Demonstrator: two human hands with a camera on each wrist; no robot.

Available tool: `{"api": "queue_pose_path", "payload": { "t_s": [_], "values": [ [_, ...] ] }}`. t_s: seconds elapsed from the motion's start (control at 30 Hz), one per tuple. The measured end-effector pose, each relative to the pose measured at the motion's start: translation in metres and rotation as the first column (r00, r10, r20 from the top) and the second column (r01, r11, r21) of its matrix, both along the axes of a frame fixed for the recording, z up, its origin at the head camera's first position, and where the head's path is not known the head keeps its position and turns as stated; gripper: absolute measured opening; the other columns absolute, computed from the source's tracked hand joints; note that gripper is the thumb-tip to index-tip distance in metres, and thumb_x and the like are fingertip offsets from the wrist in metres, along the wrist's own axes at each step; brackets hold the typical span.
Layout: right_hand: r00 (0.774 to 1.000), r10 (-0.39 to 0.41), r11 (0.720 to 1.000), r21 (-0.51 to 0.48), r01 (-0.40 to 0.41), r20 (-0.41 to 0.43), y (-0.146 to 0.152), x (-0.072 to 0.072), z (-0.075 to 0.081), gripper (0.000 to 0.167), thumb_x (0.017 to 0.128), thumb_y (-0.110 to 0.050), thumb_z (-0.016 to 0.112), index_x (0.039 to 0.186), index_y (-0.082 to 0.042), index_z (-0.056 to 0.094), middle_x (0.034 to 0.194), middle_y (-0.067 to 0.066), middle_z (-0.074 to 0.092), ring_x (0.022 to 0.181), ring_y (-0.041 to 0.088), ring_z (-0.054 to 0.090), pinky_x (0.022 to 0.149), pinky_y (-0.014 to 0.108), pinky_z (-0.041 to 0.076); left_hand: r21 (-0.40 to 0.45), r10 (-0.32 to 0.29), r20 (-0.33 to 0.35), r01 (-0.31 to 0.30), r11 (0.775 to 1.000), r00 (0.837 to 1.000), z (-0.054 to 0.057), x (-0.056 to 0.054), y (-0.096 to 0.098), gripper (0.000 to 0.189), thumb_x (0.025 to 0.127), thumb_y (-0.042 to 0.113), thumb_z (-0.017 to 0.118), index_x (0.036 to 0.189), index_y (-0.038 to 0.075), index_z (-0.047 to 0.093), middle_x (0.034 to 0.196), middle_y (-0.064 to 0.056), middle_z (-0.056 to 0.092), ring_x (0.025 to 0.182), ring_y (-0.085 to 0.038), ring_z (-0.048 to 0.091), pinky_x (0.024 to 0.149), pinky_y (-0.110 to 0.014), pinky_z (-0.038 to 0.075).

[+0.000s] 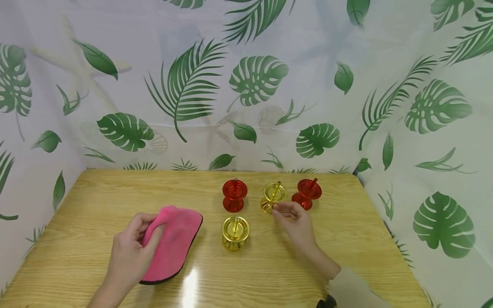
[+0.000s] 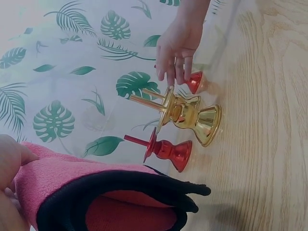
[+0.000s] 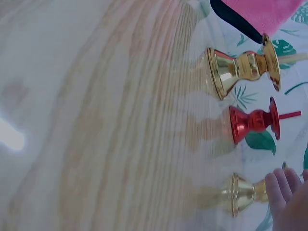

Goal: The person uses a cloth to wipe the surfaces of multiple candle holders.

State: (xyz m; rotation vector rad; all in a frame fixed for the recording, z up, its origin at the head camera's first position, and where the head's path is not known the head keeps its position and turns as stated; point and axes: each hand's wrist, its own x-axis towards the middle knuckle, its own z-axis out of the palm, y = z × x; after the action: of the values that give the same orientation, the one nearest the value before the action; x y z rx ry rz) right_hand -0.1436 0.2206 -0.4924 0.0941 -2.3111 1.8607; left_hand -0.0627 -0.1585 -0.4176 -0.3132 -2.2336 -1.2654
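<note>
Leaf-printed backdrop (image 1: 204, 25): 1 visible expanse, white with green leaves, rising beyond the fingers of both hands and also along both sides.
Wooden table (image 1: 362, 239): 1, light-grained, below all the fingers.
Pink cloth (image 1: 175, 241): 1, black-edged, in the left fingers; its gripped part is bunched, the remainder spreads to the right of the thumb. The left wrist view shows its edge in folds. Contact of the lower edge with the tabletop: cannot tell.
Left hand (image 1: 129, 252): 1 of 2; thumb and fingers clamped on the cloth.
Right hand (image 1: 298, 224): 2 of 2; fingers loosely bent, tips at the rear gold stand. Whether they are apart or clamped on it: cannot tell.
Stands, total: 4 on the table, 2 gold and 2 red.
Front gold stand (image 1: 235, 235): upright, between the two hands, nearer the wearer than the right fingertips and to their left.
Left red stand (image 1: 233, 201): upright, left of the right fingertips, behind the front gold one.
Right red stand (image 1: 304, 201): just beyond the right fingers.
Rear gold stand (image 1: 268, 205): directly at the right fingertips, partly covered by them.
Pegs (image 1: 236, 224): 4, one per stand, projecting from the top.
</note>
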Motion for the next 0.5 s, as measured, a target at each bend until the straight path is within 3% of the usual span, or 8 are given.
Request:
{"api": "queue_pose_path", "payload": {
  "t_s": [0.2, 0.37, 0.5],
  "values": [
    [0.987, -0.163, 0.987, 0.0, 0.163, 0.005, 0.014, -0.01, -0.007, 0.041, 0.094, -0.002, 0.078, 0.128, 0.011, 0.06, 0.117, 0.03, 0.072, 0.089, -0.005, 0.068, 0.082, 0.011, 0.057, -0.002, -0.008, 0.008, 0.008, 1.0, 1.0, 0.0, -0.001, 0.001, 0.021, 0.089, -0.014, 0.074, 0.106, -0.003, 0.069, 0.084, -0.013, 0.078, 0.059, 0.007, 0.048, 0.046, -0.012, 0.04],
    [0.984, -0.151, 0.988, 0.039, 0.148, 0.093, 0.015, -0.021, -0.012, 0.056, 0.094, -0.006, 0.079, 0.141, 0.007, 0.051, 0.131, 0.03, 0.066, 0.101, -0.003, 0.065, 0.088, 0.006, 0.053, -0.002, -0.015, 0.018, 0.015, 1.0, 1.0, 0.0, 0.0, 0.002, 0.021, 0.089, -0.013, 0.074, 0.106, -0.002, 0.069, 0.082, -0.011, 0.077, 0.058, 0.007, 0.046, 0.044, -0.013, 0.039],
    [0.987, -0.106, 0.994, 0.045, 0.101, 0.118, 0.011, -0.031, -0.015, 0.064, 0.093, -0.006, 0.08, 0.146, 0.004, 0.048, 0.135, 0.029, 0.063, 0.118, 0.019, 0.066, 0.093, 0.008, 0.052, -0.003, -0.01, 0.008, 0.01, 1.0, 1.0, 0.0, 0.0, 0.002, 0.021, 0.088, -0.013, 0.075, 0.105, -0.002, 0.069, 0.08, -0.009, 0.076, 0.057, 0.007, 0.045, 0.044, -0.013, 0.038]
  ]
}}
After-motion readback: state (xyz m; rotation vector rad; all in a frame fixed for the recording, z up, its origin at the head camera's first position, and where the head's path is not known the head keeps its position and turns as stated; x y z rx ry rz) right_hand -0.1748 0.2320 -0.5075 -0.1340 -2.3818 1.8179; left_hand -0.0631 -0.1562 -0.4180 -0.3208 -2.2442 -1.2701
